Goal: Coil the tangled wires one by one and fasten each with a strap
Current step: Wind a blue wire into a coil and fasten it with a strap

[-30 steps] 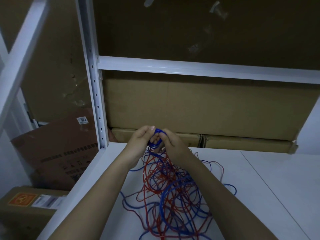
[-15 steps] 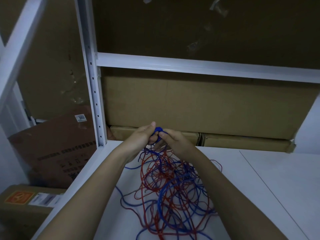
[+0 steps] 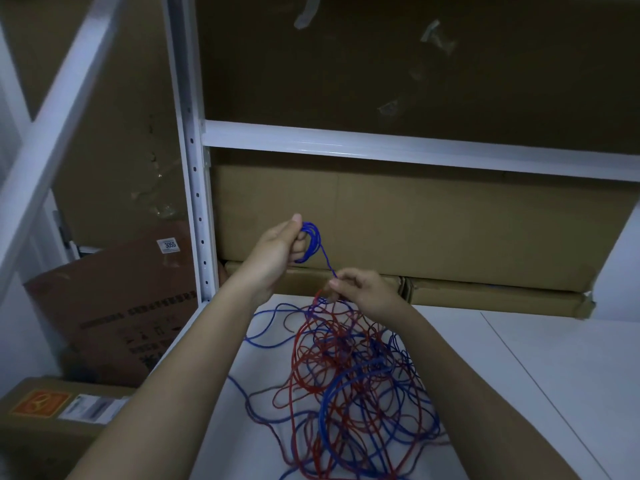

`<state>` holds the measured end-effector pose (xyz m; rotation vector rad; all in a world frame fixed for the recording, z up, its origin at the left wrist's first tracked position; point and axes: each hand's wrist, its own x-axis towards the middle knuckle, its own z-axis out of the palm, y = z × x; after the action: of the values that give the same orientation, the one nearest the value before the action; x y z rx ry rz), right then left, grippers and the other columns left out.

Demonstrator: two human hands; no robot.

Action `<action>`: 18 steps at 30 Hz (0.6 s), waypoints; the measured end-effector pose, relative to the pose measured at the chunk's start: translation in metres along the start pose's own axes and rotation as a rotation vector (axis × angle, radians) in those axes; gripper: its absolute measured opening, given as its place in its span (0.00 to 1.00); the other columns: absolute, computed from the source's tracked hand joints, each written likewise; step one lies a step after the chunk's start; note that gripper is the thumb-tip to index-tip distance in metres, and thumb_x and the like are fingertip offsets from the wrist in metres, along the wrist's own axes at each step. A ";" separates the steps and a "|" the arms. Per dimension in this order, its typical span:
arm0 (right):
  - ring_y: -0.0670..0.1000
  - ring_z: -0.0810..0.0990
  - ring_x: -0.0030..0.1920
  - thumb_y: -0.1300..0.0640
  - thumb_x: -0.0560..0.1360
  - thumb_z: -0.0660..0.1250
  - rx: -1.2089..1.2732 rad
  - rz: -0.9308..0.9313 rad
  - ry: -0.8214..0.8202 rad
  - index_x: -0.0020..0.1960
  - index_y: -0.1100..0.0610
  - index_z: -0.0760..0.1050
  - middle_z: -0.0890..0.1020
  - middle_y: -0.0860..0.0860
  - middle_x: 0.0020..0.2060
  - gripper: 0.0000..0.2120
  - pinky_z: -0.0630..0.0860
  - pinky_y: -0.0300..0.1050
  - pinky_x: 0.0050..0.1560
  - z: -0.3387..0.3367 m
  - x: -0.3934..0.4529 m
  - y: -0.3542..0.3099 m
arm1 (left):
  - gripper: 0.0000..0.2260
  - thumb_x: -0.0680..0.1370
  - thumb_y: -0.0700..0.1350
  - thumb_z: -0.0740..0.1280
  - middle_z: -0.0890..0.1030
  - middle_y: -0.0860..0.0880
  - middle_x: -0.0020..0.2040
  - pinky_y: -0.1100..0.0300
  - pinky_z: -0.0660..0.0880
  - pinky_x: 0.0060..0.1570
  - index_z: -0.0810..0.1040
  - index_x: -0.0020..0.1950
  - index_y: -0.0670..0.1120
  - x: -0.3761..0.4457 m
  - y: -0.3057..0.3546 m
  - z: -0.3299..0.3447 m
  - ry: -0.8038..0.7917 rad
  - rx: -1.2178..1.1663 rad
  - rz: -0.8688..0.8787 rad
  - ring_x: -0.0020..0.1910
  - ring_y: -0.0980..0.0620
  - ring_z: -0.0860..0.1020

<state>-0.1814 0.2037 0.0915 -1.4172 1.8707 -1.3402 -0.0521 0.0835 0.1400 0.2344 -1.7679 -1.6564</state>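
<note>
A tangle of red and blue wires point(image 3: 349, 382) lies on the white table point(image 3: 540, 368) in front of me. My left hand point(image 3: 277, 251) is raised above the table and grips a small coil of blue wire point(image 3: 311, 242) wound in several loops. From the coil one blue strand runs down to my right hand point(image 3: 363, 289), which pinches it between thumb and fingers just above the top of the tangle. No strap is visible.
A white metal shelf upright point(image 3: 192, 161) and crossbar point(image 3: 415, 152) stand right behind the hands. Cardboard boxes point(image 3: 415, 216) fill the back under the crossbar. More boxes point(image 3: 114, 306) sit on the floor at the left, past the table's edge.
The hands were together on the coil; now they have parted. My left hand lifted the coil up and left, and my right hand slid down along the blue strand toward the tangle.
</note>
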 end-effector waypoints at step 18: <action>0.40 0.74 0.27 0.60 0.80 0.60 -0.040 -0.088 0.291 0.51 0.66 0.79 0.78 0.50 0.31 0.11 0.72 0.31 0.34 -0.058 0.025 -0.082 | 0.21 0.83 0.57 0.50 0.78 0.42 0.57 0.43 0.62 0.68 0.74 0.57 0.44 0.036 0.013 0.029 0.191 0.535 -0.022 0.62 0.41 0.73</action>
<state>-0.1973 0.2056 0.1933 -1.3995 2.0465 -1.6347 -0.0914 0.0890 0.1668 0.6319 -2.0279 -1.1008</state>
